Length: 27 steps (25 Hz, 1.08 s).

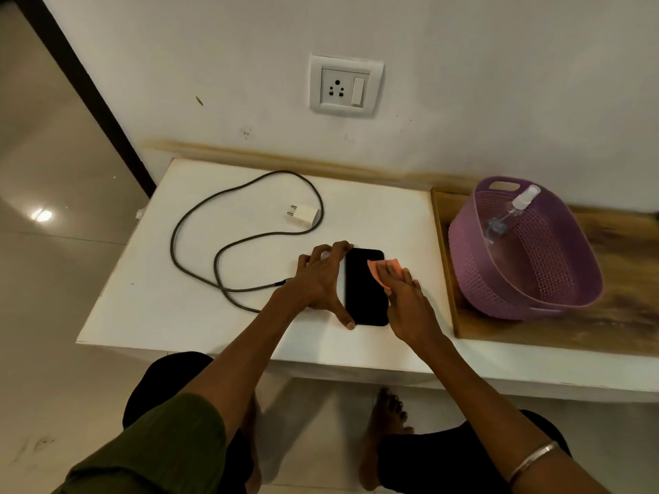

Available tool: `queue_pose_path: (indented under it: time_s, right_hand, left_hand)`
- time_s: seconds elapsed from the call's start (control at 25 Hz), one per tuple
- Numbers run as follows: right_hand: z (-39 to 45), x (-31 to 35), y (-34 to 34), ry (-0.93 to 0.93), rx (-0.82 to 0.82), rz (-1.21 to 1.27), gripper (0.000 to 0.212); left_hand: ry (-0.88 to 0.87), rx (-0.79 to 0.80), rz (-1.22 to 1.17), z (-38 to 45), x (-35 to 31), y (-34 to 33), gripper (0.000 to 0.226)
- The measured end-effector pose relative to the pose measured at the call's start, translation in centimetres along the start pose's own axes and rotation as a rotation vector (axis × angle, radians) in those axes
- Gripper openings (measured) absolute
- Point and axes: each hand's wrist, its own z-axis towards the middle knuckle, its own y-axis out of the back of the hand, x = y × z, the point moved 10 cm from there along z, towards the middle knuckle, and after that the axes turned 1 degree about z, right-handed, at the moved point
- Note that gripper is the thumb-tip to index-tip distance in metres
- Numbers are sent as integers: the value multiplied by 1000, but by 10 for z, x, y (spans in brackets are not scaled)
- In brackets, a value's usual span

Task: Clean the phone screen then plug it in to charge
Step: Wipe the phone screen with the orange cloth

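Observation:
A black phone (363, 290) lies screen-up on the white table (199, 315). My left hand (322, 279) grips its left edge, fingers at the top corner and thumb at the bottom corner. My right hand (406, 301) presses a small pink cloth (379, 269) on the upper right of the screen. A dark charging cable (199, 222) loops across the table's left half, ending in a white plug adapter (303, 213) lying unplugged. The cable's other end runs under my left hand. A white wall socket (346, 85) with a switch sits above the table.
A purple plastic basket (570, 279) stands on a wooden board (624, 326) at the right, holding a clear spray bottle (510, 215). The table's front edge is close to my knees, and the left edge drops to a tiled floor.

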Motion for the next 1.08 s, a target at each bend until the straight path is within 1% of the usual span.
queue_pose_path:
  time_s: [0.08, 0.2, 0.44, 0.6, 0.68, 0.76, 0.8, 0.84, 0.88, 0.96, 1.04, 1.08]
  right_hand:
    - [13, 5, 3, 3, -16, -35, 61]
    - [24, 9, 6, -23, -44, -2, 58]
    - [32, 25, 3, 53, -65, -169, 66]
    - [30, 33, -4, 53, -33, -246, 68]
    - [27, 47, -15, 120, -6, -254, 70]
    - [20, 64, -22, 279, -43, -243, 70]
    - [18, 64, -21, 316, -51, -217, 70]
    - [17, 56, -17, 283, -46, -135, 66]
    - [20, 43, -12, 202, -28, -49, 62]
    - [29, 20, -7, 79, -33, -78, 59]
    - [33, 14, -10, 45, -32, -179, 59]
    - [33, 23, -21, 90, -4, -232, 61]
  left_hand:
    - [6, 5, 15, 1, 0, 0, 146]
    - [-7, 7, 13, 0, 0, -1, 145]
    - [-2, -3, -9, 1, 1, 0, 148]
    - [-10, -10, 12, 0, 0, 1, 147]
    - [-13, -14, 6, -1, -1, 1, 147]
    - [-19, -33, -10, -2, -2, 3, 150]
    - [-24, -34, -12, -2, -3, 3, 151]
    - [-29, -32, -8, -3, -4, 3, 152]
    - [-35, -32, 4, -3, -5, 5, 152]
    - [-38, -20, 37, -2, -6, 5, 150]
    - [-36, -10, 53, -2, -7, 5, 148]
    - [-37, -12, 51, -2, -7, 5, 148]
